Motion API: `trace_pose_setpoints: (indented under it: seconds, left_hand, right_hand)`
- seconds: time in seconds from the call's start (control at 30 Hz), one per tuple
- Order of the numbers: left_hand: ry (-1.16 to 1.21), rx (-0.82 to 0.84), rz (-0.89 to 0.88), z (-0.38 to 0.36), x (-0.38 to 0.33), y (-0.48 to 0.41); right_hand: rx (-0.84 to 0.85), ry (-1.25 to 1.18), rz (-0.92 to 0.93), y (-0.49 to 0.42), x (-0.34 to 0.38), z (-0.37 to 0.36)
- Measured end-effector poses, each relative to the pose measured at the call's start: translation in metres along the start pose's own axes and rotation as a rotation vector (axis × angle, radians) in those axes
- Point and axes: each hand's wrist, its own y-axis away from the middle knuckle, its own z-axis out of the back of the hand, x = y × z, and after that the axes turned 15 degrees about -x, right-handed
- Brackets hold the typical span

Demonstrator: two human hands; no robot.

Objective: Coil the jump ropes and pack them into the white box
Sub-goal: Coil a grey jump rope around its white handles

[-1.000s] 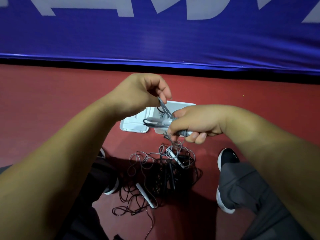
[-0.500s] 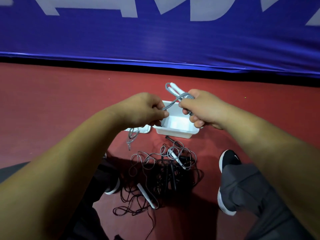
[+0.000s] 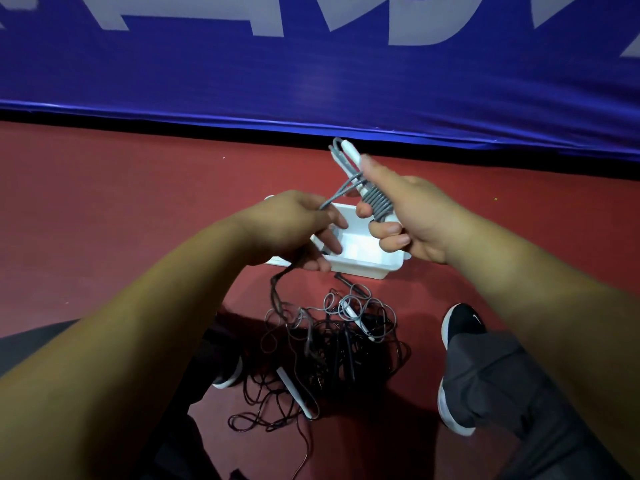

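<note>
right fingers (image 3: 388, 234) grip coiled rope (image 3: 378, 202) | left fingers (image 3: 333, 220) hold its tail | white box (image 3: 363, 269) part-hidden behind

A: From where does the view look?
B: There is only 1 view, a wide-angle camera on the person's head. It faces forward and down along both forearms.
A: How near?
B: Close: the left hand (image 3: 294, 230) and right hand (image 3: 422, 216) fill the middle of the view. The red floor (image 3: 121, 202) lies below, and the blue banner (image 3: 311, 81) crosses the top, farther off.
</note>
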Motion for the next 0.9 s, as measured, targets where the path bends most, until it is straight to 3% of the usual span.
trace_pose_setpoints:
  seconds: [0.23,0.53,0.9]
  left_hand:
    - [0.260,-0.008,-0.331,0.010,-0.002,-0.008]
    - [-0.248,-0.025,-0.463,0.020,0.002,-0.012]
    - [-0.389,-0.104,-0.389,0.011,0.011,-0.026]
  right_hand:
    - [-0.061,-0.110,-0.052,-0.009,0.003,0.007]
    - [0.007,-0.137,-0.052,0.002,0.017,0.010]
    - [0.160,0.044,-0.060,0.014,0.011,0.004]
